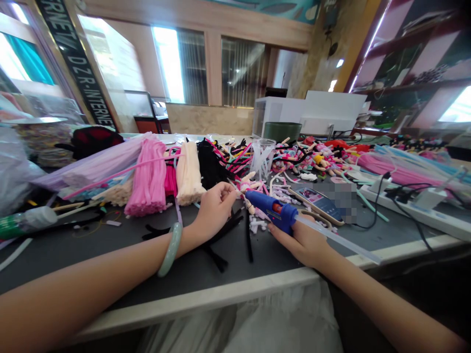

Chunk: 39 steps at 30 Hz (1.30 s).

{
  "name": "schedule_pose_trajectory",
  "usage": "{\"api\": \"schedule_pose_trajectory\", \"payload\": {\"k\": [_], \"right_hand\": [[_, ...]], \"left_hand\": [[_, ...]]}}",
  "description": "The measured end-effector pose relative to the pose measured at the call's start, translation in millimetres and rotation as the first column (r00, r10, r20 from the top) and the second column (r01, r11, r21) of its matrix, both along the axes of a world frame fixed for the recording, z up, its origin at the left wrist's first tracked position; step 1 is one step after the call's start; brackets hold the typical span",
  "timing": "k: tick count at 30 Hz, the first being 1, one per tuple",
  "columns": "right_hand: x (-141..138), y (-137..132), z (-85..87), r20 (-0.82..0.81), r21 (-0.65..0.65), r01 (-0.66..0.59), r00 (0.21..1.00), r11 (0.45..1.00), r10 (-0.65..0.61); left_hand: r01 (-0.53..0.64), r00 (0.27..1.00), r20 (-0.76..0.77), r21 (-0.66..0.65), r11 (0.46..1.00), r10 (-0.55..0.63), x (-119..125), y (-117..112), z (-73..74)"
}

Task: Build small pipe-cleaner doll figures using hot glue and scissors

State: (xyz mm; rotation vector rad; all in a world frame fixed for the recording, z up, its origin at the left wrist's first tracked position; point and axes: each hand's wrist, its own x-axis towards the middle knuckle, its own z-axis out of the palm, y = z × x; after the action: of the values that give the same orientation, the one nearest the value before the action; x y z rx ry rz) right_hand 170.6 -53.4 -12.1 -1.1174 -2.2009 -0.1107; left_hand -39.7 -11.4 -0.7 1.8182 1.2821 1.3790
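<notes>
My right hand (pixel 307 240) is wrapped round a blue hot glue gun (pixel 268 206), its nozzle aimed left. A clear glue stick (pixel 342 241) juts from the back of the gun toward the table edge. At the nozzle tip, my left hand (pixel 217 208) pinches with thumb and forefinger. What it holds is too small to make out. Below the hands, black pipe cleaner pieces (pixel 221 262) are scattered on the dark table (pixel 169 284). Short white and lilac pieces (pixel 257 224) lie just behind the glue gun.
Bundles of pink (pixel 147 179), cream (pixel 189 171) and black pipe cleaners (pixel 213 164) stand behind my left hand. A phone (pixel 320 203) lies beyond the right hand, near a white power strip (pixel 415 208) with cables. Small dolls (pixel 324 159) are heaped behind. A green bottle (pixel 25 223) lies left.
</notes>
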Motion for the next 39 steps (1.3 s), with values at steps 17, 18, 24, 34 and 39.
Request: {"api": "schedule_pose_trajectory", "payload": {"k": [17,18,24,34,39], "right_hand": [[0.9,0.3,-0.5,-0.033,0.005,0.042,0.999,0.999,-0.042],[1.6,0.8,0.7,-0.065,-0.019,0.071,0.995,0.997,-0.072],[36.7,22.0,25.2,-0.266,-0.175,0.237,0.923,0.956,-0.277],[151.3,66.3,44.1,-0.111,-0.206,0.643,0.733,0.737,-0.671],[165.1,71.6,33.6,0.11,-0.247,0.741,0.661,0.624,-0.742]], "left_hand": [[-0.025,0.999,0.026,-0.004,1.0,0.026,-1.2,-2.0,0.5],[-0.026,0.999,0.029,-0.004,1.0,0.026,-1.2,-1.9,0.7],[-0.031,0.999,0.036,0.004,0.999,0.031,-0.3,-0.4,1.0],[-0.006,0.999,0.053,0.001,1.0,0.006,0.3,-1.9,1.0],[0.001,0.999,0.043,0.002,1.0,-0.001,0.8,-2.4,1.6]]}}
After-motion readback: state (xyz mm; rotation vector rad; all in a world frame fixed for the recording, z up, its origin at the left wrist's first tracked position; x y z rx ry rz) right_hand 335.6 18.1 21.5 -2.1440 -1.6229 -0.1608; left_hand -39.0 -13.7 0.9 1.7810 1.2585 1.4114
